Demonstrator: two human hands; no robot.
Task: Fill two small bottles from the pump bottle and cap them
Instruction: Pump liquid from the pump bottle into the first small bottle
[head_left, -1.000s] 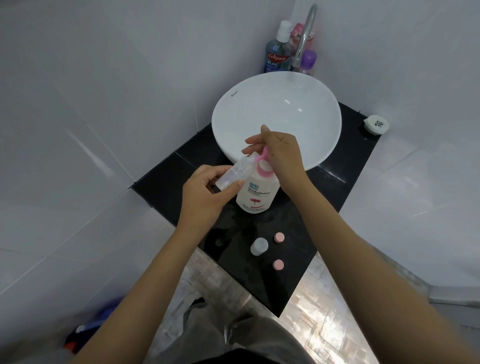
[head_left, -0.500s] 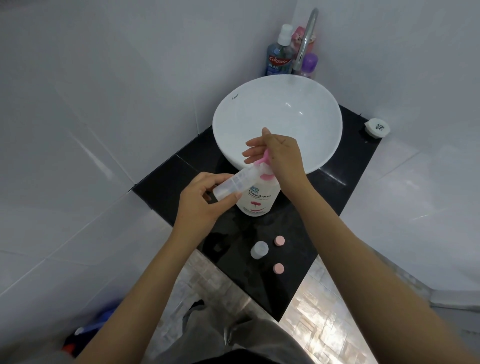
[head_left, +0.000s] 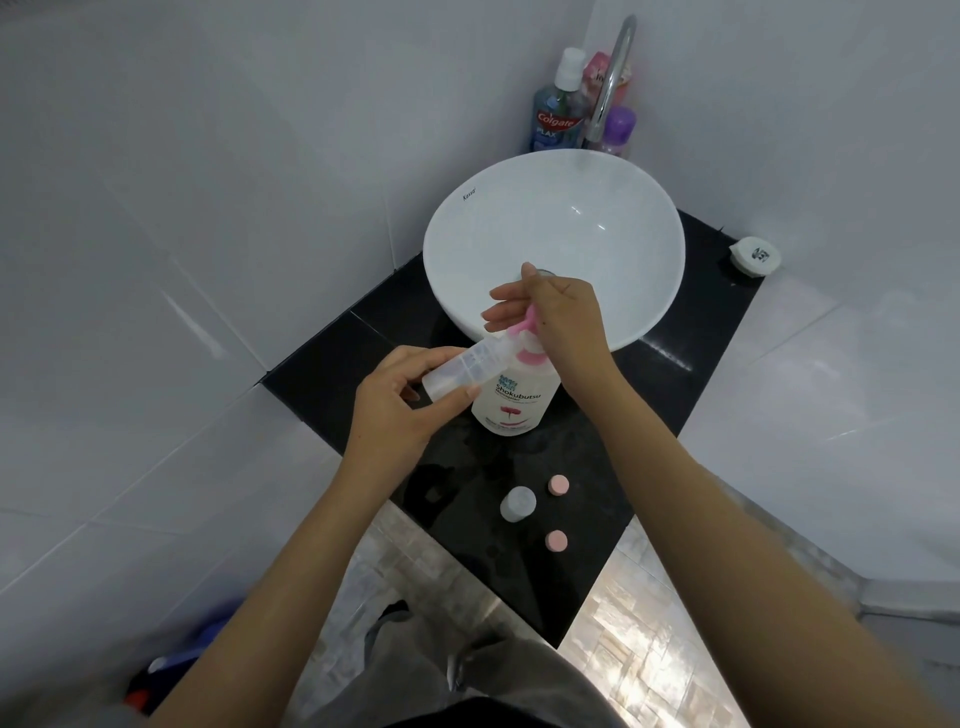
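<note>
Since 1 second ago my left hand (head_left: 400, 410) tilted the small bottle (head_left: 457, 371), pinched, to the pink pump (head_left: 524, 332); my right hand (head_left: 556, 317) presses with straight fingers.

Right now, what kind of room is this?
Most likely a home bathroom: a white basin on a black counter, a tap, mouthwash behind it, and tiled walls.

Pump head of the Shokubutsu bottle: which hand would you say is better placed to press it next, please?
Right. The right hand already rests on the pink pump head, while the left hand holds the small bottle at the nozzle.
</note>
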